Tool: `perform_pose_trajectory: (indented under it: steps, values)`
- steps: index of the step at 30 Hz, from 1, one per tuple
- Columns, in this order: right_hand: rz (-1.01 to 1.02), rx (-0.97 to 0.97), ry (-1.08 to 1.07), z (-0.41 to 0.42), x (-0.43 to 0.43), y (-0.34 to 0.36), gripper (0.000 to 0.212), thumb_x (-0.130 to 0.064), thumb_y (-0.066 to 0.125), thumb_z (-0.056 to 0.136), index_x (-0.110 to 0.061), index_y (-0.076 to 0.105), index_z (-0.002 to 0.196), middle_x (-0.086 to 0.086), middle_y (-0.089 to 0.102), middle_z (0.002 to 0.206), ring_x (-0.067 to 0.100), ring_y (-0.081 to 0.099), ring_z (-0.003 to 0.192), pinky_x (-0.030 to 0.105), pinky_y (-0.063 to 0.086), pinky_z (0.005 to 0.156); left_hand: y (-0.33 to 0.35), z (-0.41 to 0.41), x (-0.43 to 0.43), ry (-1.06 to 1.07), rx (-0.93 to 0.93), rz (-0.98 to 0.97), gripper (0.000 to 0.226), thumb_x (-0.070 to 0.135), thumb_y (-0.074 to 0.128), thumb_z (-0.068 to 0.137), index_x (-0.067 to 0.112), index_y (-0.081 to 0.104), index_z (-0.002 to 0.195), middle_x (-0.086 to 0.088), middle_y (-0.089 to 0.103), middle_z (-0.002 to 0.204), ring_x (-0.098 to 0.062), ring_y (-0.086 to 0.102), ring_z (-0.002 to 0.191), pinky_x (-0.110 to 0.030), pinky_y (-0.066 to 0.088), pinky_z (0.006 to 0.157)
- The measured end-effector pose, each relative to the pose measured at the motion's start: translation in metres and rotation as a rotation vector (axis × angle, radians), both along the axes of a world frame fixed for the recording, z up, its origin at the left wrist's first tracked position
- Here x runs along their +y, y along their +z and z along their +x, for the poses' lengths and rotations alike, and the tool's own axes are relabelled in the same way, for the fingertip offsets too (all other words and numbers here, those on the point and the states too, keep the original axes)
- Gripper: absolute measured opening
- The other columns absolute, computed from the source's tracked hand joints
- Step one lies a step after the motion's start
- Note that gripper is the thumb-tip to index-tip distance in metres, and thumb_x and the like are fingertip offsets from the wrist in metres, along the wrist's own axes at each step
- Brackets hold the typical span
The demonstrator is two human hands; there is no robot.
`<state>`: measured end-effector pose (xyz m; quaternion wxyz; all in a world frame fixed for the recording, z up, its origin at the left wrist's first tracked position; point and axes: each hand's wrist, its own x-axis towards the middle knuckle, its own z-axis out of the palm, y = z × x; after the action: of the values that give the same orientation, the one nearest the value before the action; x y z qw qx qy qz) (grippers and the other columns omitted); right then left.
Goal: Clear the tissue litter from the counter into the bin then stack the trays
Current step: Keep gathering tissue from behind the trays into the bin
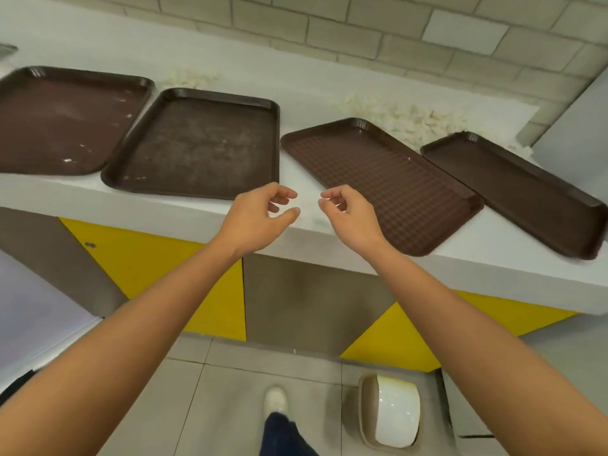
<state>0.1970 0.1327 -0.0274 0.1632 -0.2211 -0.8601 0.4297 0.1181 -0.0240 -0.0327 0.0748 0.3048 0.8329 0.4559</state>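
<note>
Several brown trays lie side by side on the white counter [296,93]: a far-left tray [62,120], a second tray [200,143], a ribbed tray [378,179] and a far-right tray [516,195]. White tissue litter is heaped behind the right trays [411,120], with a smaller heap [190,77] behind the second tray. My left hand [263,215] and my right hand [345,215] hover at the counter's front edge between the second and ribbed trays, fingers loosely curled, holding nothing. A bin with a white swing lid [391,409] stands on the floor at the lower right.
A tiled wall [362,28] runs behind the counter. Yellow and grey cabinet fronts [158,264] sit below it. A grey appliance [575,126] stands at the right end. My shoe [274,401] is on the tiled floor beside the bin.
</note>
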Motion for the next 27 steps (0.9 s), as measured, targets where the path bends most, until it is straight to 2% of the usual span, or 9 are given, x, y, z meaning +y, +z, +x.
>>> perform_pose_trajectory:
  steps: [6, 9, 11, 15, 23, 25, 27]
  values:
    - [0.024, 0.039, 0.002, -0.099, 0.010, 0.009, 0.025, -0.026, 0.057, 0.091, -0.015, 0.059, 0.114, -0.001, 0.059, 0.113, 0.008, 0.054, 0.096, 0.017, 0.041, 0.080, 0.014, -0.093, 0.008, 0.020, 0.066, -0.016, 0.028, 0.032, 0.063, 0.086, 0.026, 0.062, 0.113, 0.009, 0.065, 0.105, -0.006, 0.060, 0.096, -0.020, 0.047, 0.085]
    - [0.005, 0.060, 0.001, -0.152, 0.018, 0.019, 0.026, -0.024, 0.058, 0.091, -0.012, 0.059, 0.114, -0.001, 0.060, 0.107, 0.005, 0.055, 0.090, 0.014, 0.045, 0.078, 0.028, -0.147, 0.013, 0.054, 0.083, -0.010, 0.027, 0.032, 0.063, 0.086, 0.027, 0.062, 0.112, 0.010, 0.064, 0.103, -0.006, 0.060, 0.094, -0.020, 0.046, 0.085]
    - [0.008, 0.061, 0.019, -0.189, 0.022, 0.026, 0.026, -0.025, 0.058, 0.091, -0.012, 0.059, 0.113, -0.001, 0.059, 0.104, 0.004, 0.054, 0.084, 0.008, 0.045, 0.072, 0.035, -0.183, 0.016, 0.079, 0.101, -0.015, 0.027, 0.032, 0.063, 0.086, 0.026, 0.062, 0.112, 0.011, 0.063, 0.101, -0.006, 0.059, 0.093, -0.020, 0.046, 0.085]
    - [0.005, 0.045, 0.050, -0.252, 0.022, 0.026, 0.027, -0.029, 0.057, 0.091, -0.016, 0.058, 0.114, -0.001, 0.058, 0.107, 0.008, 0.054, 0.093, 0.020, 0.044, 0.082, 0.038, -0.247, 0.017, 0.124, 0.103, -0.022, 0.027, 0.034, 0.062, 0.085, 0.027, 0.062, 0.112, 0.010, 0.064, 0.103, -0.006, 0.059, 0.093, -0.019, 0.043, 0.082]
    - [0.040, -0.024, 0.054, -0.342, 0.019, 0.012, 0.027, -0.029, 0.058, 0.090, -0.016, 0.057, 0.114, -0.001, 0.057, 0.108, 0.008, 0.053, 0.093, 0.018, 0.042, 0.079, 0.020, -0.358, 0.017, 0.183, 0.110, -0.073, 0.029, 0.030, 0.062, 0.086, 0.020, 0.062, 0.113, 0.003, 0.063, 0.109, -0.010, 0.056, 0.095, -0.020, 0.040, 0.083]
    - [0.035, -0.017, 0.026, -0.361, 0.019, 0.012, 0.027, -0.028, 0.058, 0.090, -0.015, 0.058, 0.114, -0.001, 0.057, 0.106, 0.010, 0.053, 0.094, 0.019, 0.041, 0.080, 0.014, -0.389, 0.019, 0.169, 0.145, -0.112, 0.033, 0.029, 0.061, 0.086, 0.017, 0.060, 0.117, -0.003, 0.061, 0.117, -0.017, 0.055, 0.104, -0.024, 0.041, 0.089]
    - [0.016, -0.023, -0.002, -0.380, 0.018, 0.012, 0.027, -0.028, 0.058, 0.090, -0.015, 0.058, 0.114, -0.002, 0.056, 0.104, 0.010, 0.052, 0.093, 0.019, 0.041, 0.080, 0.007, -0.421, 0.021, 0.179, 0.208, -0.206, 0.039, 0.033, 0.061, 0.085, 0.017, 0.057, 0.121, -0.010, 0.056, 0.123, -0.028, 0.051, 0.114, -0.035, 0.042, 0.095]
